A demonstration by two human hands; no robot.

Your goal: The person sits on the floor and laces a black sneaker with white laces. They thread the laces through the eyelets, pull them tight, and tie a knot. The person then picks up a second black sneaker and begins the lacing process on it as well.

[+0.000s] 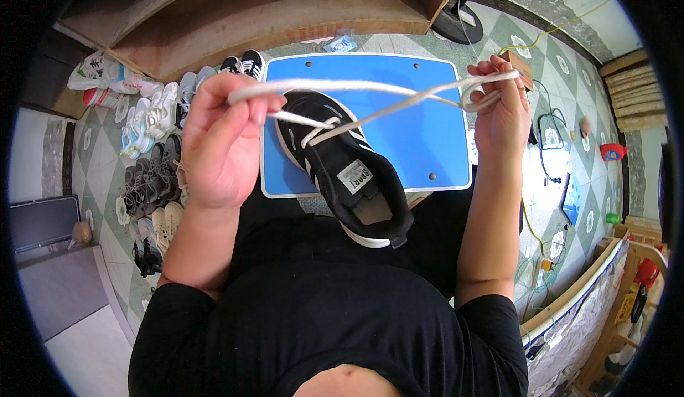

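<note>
Lacing | left hand [221, 140], right hand [499, 112] each pinch white flat shoelace [370, 87] | black low-top sneaker [349, 172] on blue plastic tabletop [427, 147] | keep ends even (tension equal)

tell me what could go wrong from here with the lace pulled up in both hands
The white lace is stretched between the left hand and right hand, so a hard tug might lift the black shoe off the blue board. The shoe's heel overhangs the board's near edge and may tip toward the lap.

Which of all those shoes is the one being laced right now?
The black shoe with white stripes and a white sole, lying on the blue board. Its white lace runs up to both hands; the other shoes sit untouched on the floor at left.
</note>
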